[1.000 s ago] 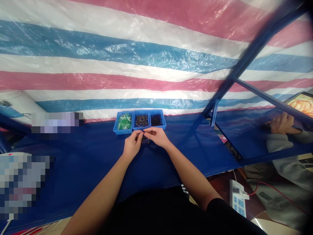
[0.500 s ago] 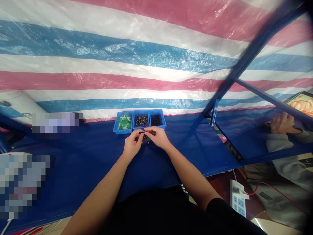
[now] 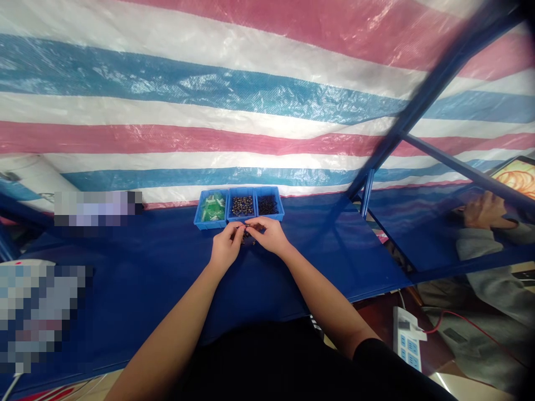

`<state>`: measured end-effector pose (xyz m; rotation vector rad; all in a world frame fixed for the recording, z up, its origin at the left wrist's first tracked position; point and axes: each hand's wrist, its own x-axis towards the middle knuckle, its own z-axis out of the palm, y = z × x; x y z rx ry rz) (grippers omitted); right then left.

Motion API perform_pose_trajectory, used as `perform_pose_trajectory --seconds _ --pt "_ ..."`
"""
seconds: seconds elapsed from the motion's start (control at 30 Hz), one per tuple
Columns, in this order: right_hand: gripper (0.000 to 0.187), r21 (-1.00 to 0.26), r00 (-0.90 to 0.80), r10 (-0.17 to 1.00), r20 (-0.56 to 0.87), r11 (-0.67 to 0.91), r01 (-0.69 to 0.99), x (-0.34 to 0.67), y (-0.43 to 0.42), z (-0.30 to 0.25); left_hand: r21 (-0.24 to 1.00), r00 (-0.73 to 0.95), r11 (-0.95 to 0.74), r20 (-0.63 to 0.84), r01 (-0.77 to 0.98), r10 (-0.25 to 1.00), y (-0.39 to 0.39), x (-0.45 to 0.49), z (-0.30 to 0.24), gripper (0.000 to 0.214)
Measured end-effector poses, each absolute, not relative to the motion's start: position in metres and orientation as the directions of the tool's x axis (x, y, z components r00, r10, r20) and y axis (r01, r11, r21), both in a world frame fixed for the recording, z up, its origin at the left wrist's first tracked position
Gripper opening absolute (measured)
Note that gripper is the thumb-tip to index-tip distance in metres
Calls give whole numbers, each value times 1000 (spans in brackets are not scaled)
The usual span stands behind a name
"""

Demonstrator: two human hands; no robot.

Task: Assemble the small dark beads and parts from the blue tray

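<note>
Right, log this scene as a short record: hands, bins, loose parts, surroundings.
Left hand: fingers bent, tips meeting near the other hand's
Right hand: mirrors it; anything pinched between is too small to identify
Loose parts: small pile on the blue table, beneath the fingers
Left bin: green and whitish pieces
Middle bin: small metallic parts
Right bin: small black parts
Backdrop: striped sheet
Nearby, right: another person's grey sleeve; white power strip
</note>
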<state>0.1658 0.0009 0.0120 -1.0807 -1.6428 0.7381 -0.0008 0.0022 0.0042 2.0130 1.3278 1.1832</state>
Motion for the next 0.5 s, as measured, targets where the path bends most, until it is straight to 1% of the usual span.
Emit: perform_pose_trajectory --seconds 0.23,0.5 --pt "26 -848 -82 902 423 426 315 166 1 12 753 165 -434 409 495 898 2 0 2 29" --pt "24 -820 -112 879 463 473 323 166 -1 14 738 163 -445 425 507 890 3 -1 3 28"
